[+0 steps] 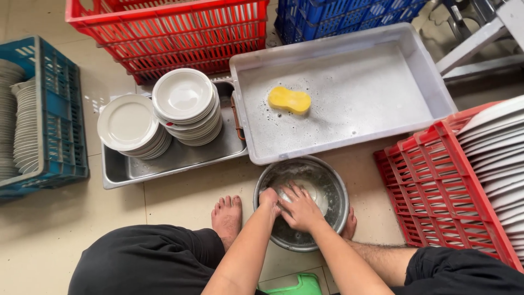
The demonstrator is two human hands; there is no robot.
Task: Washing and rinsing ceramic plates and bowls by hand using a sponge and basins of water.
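- Both hands are down inside a round steel basin [301,202] of soapy water that stands on the tiled floor [180,196] between the person's bare feet.
- Left hand [268,198] is curled at the basin's near-left edge, seemingly gripping a white plate [316,196] that lies half under the water; how firmly it holds cannot be told.
- Right hand [299,207] lies with fingers spread, pressed flat on that same plate.
- Just beyond the basin stands a large grey plastic tub [436,87] with a film of suds, and a yellow peanut-shaped sponge [289,100] lies in it.
- Left of the tub, a flat steel tray [180,158] carries two stacks of white plates [161,114].
- A red plastic crate [436,186] on the right holds more white plates on edge; a blue plastic crate [60,109] on the far left holds plates too.
- Behind these stand another red crate [174,33] and another blue crate [338,16].
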